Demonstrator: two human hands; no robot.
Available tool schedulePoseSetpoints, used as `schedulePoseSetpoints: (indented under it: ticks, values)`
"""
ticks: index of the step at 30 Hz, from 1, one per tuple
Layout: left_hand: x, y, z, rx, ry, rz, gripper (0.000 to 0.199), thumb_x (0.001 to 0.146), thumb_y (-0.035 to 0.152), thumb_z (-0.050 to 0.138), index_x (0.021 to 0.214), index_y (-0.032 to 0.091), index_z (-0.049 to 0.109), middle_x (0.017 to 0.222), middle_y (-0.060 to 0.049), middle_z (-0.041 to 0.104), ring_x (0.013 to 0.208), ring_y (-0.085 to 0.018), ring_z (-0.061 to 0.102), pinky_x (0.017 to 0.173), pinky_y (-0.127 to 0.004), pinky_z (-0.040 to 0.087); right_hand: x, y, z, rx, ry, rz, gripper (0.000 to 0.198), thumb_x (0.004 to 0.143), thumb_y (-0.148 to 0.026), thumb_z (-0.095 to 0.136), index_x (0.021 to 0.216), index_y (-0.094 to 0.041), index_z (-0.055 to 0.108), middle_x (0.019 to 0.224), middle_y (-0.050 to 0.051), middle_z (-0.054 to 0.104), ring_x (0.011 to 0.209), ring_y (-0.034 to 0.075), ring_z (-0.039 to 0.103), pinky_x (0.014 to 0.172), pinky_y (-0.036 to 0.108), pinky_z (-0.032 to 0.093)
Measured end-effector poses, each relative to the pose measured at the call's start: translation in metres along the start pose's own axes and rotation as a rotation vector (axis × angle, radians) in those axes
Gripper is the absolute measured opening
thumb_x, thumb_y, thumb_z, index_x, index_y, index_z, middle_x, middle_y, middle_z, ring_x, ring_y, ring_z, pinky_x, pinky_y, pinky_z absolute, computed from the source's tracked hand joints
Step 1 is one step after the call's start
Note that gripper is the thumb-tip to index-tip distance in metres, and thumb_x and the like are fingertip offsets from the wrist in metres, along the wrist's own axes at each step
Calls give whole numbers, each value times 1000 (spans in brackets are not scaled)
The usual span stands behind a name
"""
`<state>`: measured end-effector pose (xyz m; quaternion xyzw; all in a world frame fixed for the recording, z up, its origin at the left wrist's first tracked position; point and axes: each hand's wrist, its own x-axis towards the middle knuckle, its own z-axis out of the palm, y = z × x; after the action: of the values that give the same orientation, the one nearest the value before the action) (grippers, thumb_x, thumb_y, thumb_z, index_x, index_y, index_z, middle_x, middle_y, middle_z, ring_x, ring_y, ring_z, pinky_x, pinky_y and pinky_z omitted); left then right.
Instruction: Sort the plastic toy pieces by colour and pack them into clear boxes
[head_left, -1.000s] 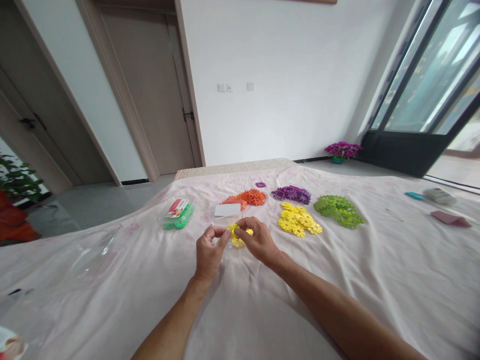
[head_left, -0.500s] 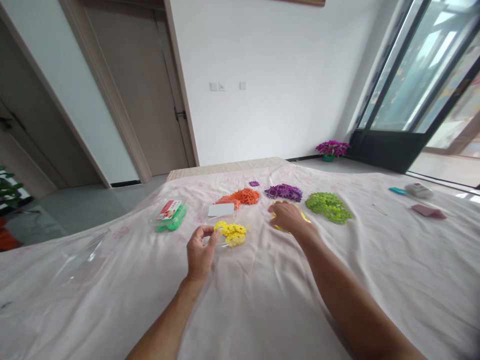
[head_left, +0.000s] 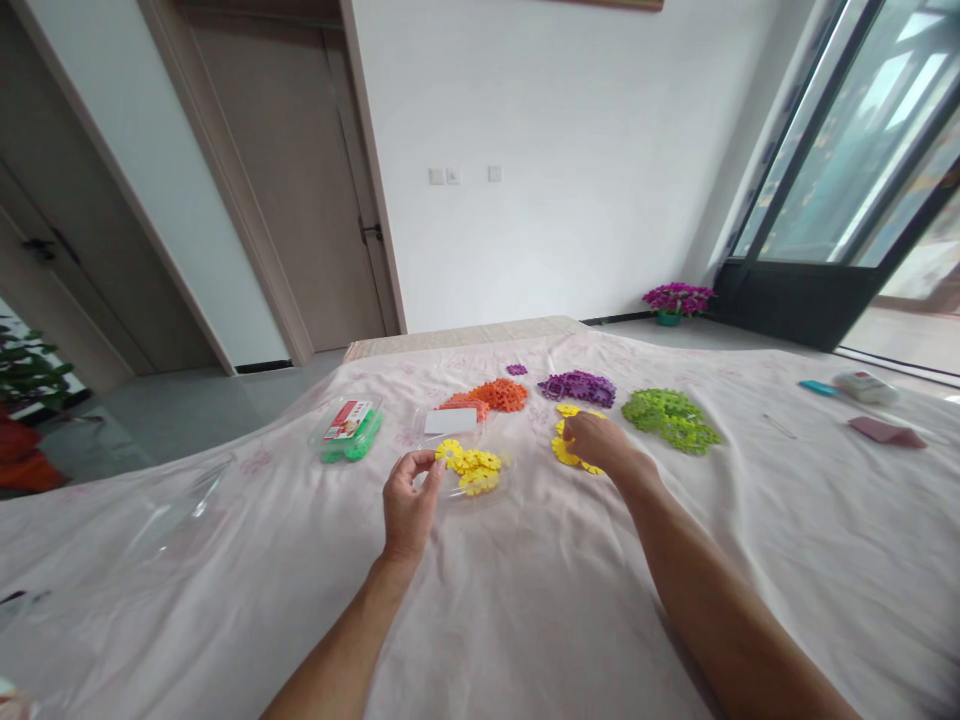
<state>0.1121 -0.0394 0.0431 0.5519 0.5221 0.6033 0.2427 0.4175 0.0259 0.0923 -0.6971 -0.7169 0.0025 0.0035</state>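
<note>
Discs (head_left: pixel 480 482), yellow and flower-shaped, lie in a clear tray (head_left: pixel 452 489) at the centre of the frame, where the left hand (head_left: pixel 409 503) pinches one disc (head_left: pixel 449 452) at its edge. Right of centre, the right hand (head_left: pixel 598 443) covers part of a yellow pile (head_left: pixel 564 453); I can't tell whether its fingers grip anything. Green pieces (head_left: pixel 669 418) sit farther right.
</note>
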Motion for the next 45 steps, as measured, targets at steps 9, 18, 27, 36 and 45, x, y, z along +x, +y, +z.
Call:
schedulePoseSetpoints:
  ticks: [9,18,27,36,45]
  values:
    - [-1,10,1,-93,6,-34,25,79,39,67,89,17,68,89,-6,71,86,-18,65,81,-29,49,-9,-34,-18,749,187,-101,15,74,-30,63,79,-16,67,69,3,67,63,14,59,55,24,38]
    - [-6,25,3,-167,-36,-28,23,80,37,66,91,17,68,92,-5,71,88,-18,65,83,-30,49,-40,-127,-5,1522,-167,-302,39,71,-33,73,103,-14,63,65,-2,63,56,10,61,53,23,50]
    - [-9,29,3,-170,-84,-9,22,82,37,63,93,19,70,94,-6,71,91,-20,65,87,-33,49,-45,-135,-1,1541,-97,-277,32,73,-43,70,84,-14,63,65,-2,62,52,9,57,50,22,49]
    - [-7,27,0,46,25,174,12,78,35,69,83,24,71,80,0,72,79,-19,65,108,-44,34,-51,-140,-4,1494,-19,-318,28,73,-39,71,83,-16,60,67,-2,62,54,9,56,53,23,49]
    - [-3,21,-13,329,82,557,9,86,28,63,92,28,69,93,0,74,92,-19,68,117,-47,18,-55,-143,-7,1716,-172,-271,32,64,-23,73,94,-17,61,79,-1,66,63,11,63,62,26,54]
